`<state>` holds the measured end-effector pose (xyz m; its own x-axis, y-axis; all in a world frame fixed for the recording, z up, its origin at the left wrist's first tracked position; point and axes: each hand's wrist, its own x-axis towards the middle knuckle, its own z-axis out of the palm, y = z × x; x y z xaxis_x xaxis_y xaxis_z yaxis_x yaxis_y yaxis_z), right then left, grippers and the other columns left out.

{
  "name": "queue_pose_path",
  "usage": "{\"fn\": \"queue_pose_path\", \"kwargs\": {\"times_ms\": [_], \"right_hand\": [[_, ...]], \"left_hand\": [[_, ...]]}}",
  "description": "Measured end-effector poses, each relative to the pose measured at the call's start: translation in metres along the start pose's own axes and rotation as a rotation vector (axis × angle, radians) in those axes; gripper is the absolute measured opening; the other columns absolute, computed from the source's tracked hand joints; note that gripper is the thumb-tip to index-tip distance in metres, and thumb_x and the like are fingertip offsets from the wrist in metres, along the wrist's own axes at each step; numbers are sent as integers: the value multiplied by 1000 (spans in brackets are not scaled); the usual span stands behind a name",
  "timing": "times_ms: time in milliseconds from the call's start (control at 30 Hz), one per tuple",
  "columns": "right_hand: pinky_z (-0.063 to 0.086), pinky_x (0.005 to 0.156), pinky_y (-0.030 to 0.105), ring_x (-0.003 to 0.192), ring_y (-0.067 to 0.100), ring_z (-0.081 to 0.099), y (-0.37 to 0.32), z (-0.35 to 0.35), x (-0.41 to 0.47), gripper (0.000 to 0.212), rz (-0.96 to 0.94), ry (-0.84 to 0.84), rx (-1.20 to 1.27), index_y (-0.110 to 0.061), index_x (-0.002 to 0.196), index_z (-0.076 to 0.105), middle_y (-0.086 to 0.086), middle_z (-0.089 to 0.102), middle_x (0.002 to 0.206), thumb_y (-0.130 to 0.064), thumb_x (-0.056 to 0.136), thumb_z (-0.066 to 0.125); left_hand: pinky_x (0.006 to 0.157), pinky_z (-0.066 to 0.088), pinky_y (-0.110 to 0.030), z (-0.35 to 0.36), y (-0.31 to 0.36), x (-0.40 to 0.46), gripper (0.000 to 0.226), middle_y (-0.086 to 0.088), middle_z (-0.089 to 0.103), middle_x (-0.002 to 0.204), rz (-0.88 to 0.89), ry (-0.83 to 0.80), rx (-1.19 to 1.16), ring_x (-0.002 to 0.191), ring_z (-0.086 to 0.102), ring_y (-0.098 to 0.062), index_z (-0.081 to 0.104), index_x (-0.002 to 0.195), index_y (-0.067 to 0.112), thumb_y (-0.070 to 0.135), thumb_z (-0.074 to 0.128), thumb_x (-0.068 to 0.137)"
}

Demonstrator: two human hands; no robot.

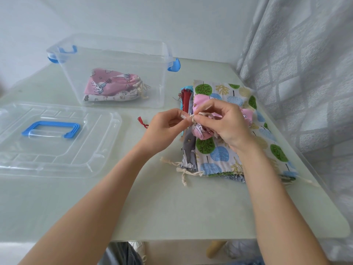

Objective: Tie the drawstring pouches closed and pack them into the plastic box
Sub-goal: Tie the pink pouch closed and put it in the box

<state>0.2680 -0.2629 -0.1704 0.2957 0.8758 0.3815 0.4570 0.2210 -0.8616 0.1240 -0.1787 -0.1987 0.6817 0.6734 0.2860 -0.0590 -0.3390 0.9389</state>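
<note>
A small pink pouch (202,131) lies on a stack of pouches at the right of the table. My left hand (164,127) pinches one end of its cream drawstring (193,118). My right hand (227,125) pinches the other end just beside it, over the pouch's gathered mouth. Under them lies a large tree-print pouch (225,155), with a grey pouch (188,150) and red and blue ones at its left edge. The clear plastic box (114,52) stands at the back left. A pink pouch (112,83) sits on a white one inside it, both drawn shut.
The box's clear lid (57,148) with a blue handle lies flat at the left front. A short red ribbon (142,122) lies on the table between lid and stack. A curtain (305,73) hangs along the table's right edge. The table's front edge is near me.
</note>
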Motion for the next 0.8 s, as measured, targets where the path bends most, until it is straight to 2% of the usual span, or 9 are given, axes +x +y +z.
{"fn": "queue_pose_path", "kwargs": {"times_ms": [100, 200, 300, 367, 433, 500, 567, 633, 800], "right_hand": [[49, 67, 17, 72, 0, 62, 2, 7, -2, 14, -114, 101, -231, -18, 79, 68, -8, 66, 75, -5, 77, 72], [47, 59, 20, 68, 5, 57, 2, 18, -4, 8, -285, 194, -475, -13, 80, 64, -6, 63, 74, -6, 77, 67], [41, 58, 14, 69, 5, 53, 5, 26, -4, 9, -392, 284, -604, -10, 82, 61, -3, 63, 78, -5, 77, 67], [44, 61, 15, 70, 9, 57, 6, 24, -4, 6, -425, 332, -583, -7, 83, 63, -1, 66, 80, -7, 80, 68], [51, 65, 24, 74, 12, 62, 8, 20, -5, 7, -426, 338, -470, -5, 85, 65, 0, 68, 81, -9, 82, 69], [54, 69, 29, 76, 14, 64, 9, 16, -6, 10, -405, 293, -324, -2, 85, 64, 4, 67, 82, -8, 81, 70], [55, 71, 31, 76, 15, 64, 9, 17, -7, 12, -402, 251, -272, -1, 82, 62, 5, 66, 80, -7, 79, 72], [55, 71, 32, 76, 13, 63, 10, 18, -7, 12, -422, 230, -283, -2, 80, 62, -1, 64, 79, -6, 78, 73], [56, 71, 32, 78, 15, 66, 15, 15, -7, 12, -454, 190, -258, 0, 78, 64, 0, 66, 81, -6, 76, 74]], "left_hand": [[80, 53, -34, 0, -1, 0, 15, -2, 69, 78, 32, 59, 116, 78, 68, -18, 61, 75, 22, 18, 62, 89], [75, 56, -32, -1, -2, -2, 16, 9, 68, 70, 103, 149, 247, 72, 69, -13, 62, 71, 27, 22, 67, 85], [72, 55, -27, -2, 1, -2, 12, 15, 66, 67, 160, 218, 313, 68, 66, -7, 63, 71, 29, 25, 68, 82], [69, 52, -20, -4, 4, -3, 14, 14, 66, 66, 147, 198, 250, 65, 64, -3, 64, 71, 26, 23, 68, 84], [69, 47, -13, -3, 9, -5, 18, 10, 68, 71, 65, 163, 82, 68, 63, 1, 66, 73, 20, 25, 61, 89], [77, 48, -14, -4, 11, -5, 23, 7, 70, 82, -22, 148, -93, 79, 65, -2, 68, 82, 17, 25, 51, 95], [81, 49, -18, -6, 10, -4, 17, 2, 71, 96, -65, 83, -187, 88, 65, -9, 67, 100, 17, 20, 51, 95], [78, 49, -17, -9, 10, -4, 19, 0, 72, 97, -73, 1, -211, 86, 64, -10, 66, 108, 19, 16, 55, 92], [68, 47, -12, -14, 10, -4, 12, 6, 73, 75, -90, -7, -264, 73, 66, -4, 69, 87, 16, 6, 66, 81]]}}
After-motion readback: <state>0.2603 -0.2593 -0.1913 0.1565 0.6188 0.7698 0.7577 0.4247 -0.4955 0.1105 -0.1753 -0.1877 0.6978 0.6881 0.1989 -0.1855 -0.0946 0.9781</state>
